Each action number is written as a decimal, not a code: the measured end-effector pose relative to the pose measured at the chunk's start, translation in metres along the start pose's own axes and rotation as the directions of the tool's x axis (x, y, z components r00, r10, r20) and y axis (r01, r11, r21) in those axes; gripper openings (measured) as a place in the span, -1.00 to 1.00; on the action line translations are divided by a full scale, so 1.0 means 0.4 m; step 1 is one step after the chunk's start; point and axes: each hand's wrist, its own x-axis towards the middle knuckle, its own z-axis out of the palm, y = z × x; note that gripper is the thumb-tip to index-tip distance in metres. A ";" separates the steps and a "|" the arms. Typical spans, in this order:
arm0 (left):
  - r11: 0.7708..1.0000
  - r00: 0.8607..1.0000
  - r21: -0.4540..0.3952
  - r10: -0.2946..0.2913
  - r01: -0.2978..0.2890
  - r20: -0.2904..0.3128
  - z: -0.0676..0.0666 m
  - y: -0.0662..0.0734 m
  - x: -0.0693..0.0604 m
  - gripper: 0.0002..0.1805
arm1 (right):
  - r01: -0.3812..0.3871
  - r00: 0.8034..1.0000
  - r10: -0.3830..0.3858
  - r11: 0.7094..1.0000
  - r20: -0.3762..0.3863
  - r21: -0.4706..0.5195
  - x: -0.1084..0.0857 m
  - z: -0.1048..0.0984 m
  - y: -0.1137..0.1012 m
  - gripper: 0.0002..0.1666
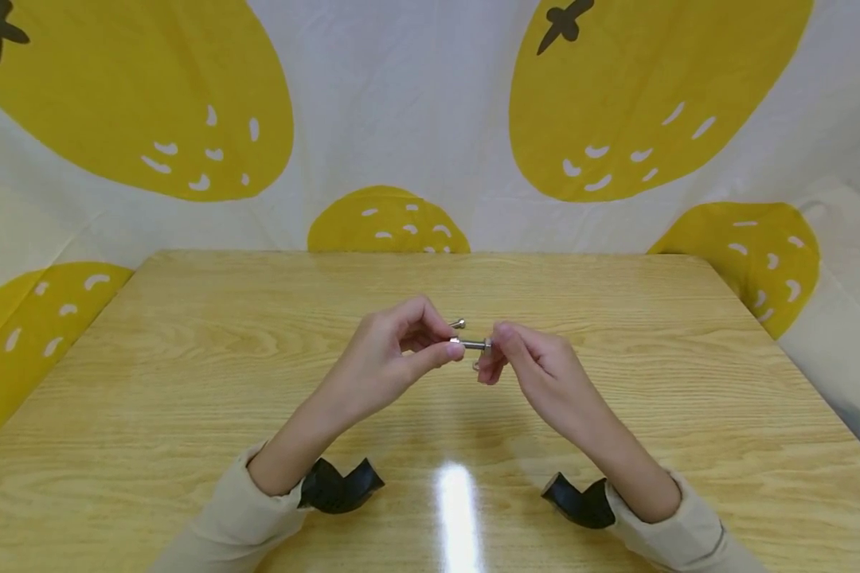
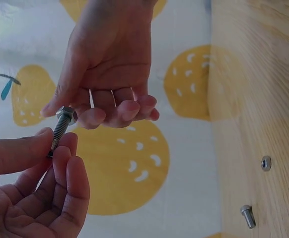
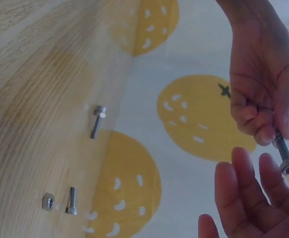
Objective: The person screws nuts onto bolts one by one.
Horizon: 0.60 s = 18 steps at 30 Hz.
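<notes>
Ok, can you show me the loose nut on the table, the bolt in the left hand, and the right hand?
Nut [image 3: 45,201]: right wrist view, on its side.
Bolt [image 2: 60,129]: left wrist view, on its threads.
Right hand [image 2: 109,72]: left wrist view, on the palm.

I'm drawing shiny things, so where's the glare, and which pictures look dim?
Head view: bright, with a white glare streak on the table, near the bottom edge; left wrist view: dimmer, the held bolt fairly clear; right wrist view: dim too, and a yellow shape seems faintly mirrored in the table.
</notes>
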 end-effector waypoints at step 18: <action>1.000 1.000 -0.018 -0.015 0.015 0.009 -0.012 -0.004 0.001 -0.89 | 0.270 0.954 -0.291 0.940 -0.077 -0.210 -0.011 -0.016 -0.002 -0.75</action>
